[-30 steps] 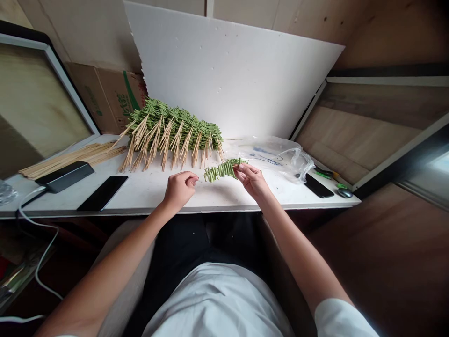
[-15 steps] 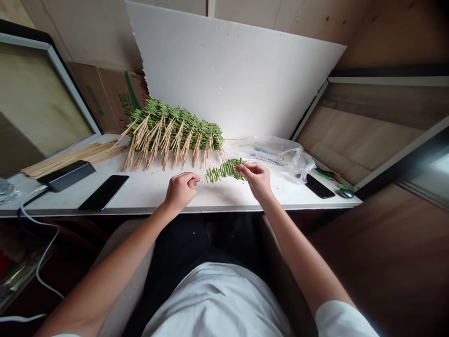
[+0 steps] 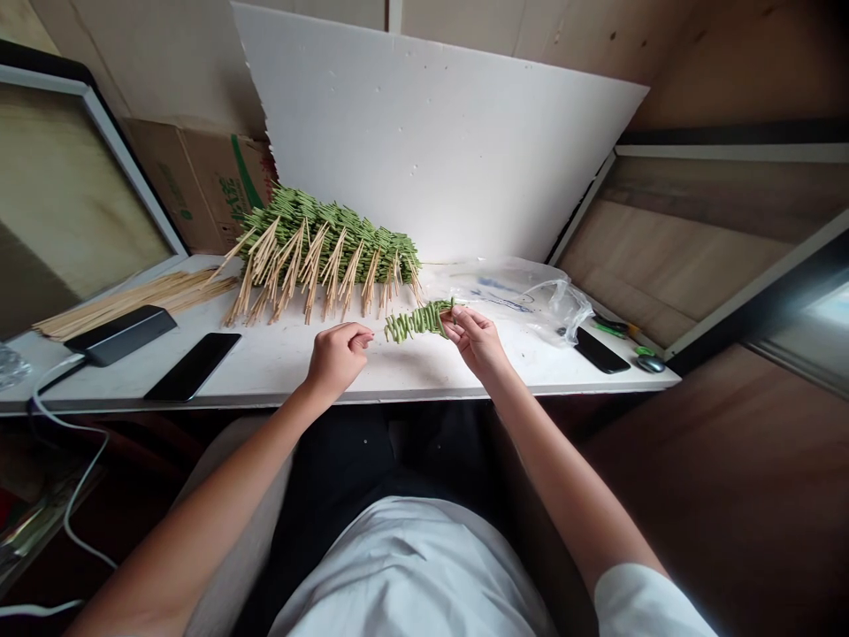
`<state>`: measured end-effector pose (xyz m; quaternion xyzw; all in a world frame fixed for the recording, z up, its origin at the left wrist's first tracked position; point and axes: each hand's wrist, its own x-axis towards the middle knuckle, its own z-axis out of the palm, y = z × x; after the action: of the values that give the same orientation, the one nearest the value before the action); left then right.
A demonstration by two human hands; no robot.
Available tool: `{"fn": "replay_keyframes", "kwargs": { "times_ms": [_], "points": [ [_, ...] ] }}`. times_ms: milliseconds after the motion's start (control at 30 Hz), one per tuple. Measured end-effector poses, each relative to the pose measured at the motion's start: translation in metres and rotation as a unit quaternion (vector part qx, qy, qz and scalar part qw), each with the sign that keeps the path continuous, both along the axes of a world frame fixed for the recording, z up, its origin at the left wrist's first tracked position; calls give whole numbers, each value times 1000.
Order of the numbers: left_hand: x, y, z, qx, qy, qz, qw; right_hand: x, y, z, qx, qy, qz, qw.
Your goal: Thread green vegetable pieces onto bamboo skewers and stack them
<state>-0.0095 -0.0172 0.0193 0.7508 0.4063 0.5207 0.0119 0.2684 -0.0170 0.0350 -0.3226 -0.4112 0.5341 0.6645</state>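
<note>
Found 2 bare hands over the worktop (image 3: 398,382), near the middle of the front edge. Located row of green pieces (image 3: 412,324) between both, midway along the worktop and nearer the front edge than the pile behind; unable to confirm whether resting or held clear of the surface.

Noted left hand (image 3: 338,356) curled closed, just beside the row's left end; unable to tell whether gripping anything thin. Noted right hand (image 3: 474,338) with fingertips drawn narrow at the row's right end, apparently touching; unable to tell whether pinching a piece or a stick.

Compared with 0.5 s ago, recorded right hand shifted slightly toward the left edge, close to the position of 1.0 s ago. Recorded no clear change in left hand or row length. Judged a minor adjustment at the right end, with little visible advance in the work.

Logged toward the left back corner: pile of green bundles (image 3: 332,232), with sticks (image 3: 290,285) projecting toward the front edge. Logged loose sticks (image 3: 123,301) along the left edge, and clear plastic bag (image 3: 561,305) toward the right back corner.
</note>
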Motion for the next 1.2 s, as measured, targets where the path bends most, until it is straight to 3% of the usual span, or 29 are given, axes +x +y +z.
{"fn": "replay_keyframes", "kwargs": {
  "times_ms": [400, 1200],
  "points": [
    [1, -1, -2, 8, 10, 22, 1000, -21, -8, -5, -10, 36, -68, 997],
    [3, -2, -7, 2, 3, 22, 1000, -38, -17, -6, -24, 45, -106, 993]
  ]
}}
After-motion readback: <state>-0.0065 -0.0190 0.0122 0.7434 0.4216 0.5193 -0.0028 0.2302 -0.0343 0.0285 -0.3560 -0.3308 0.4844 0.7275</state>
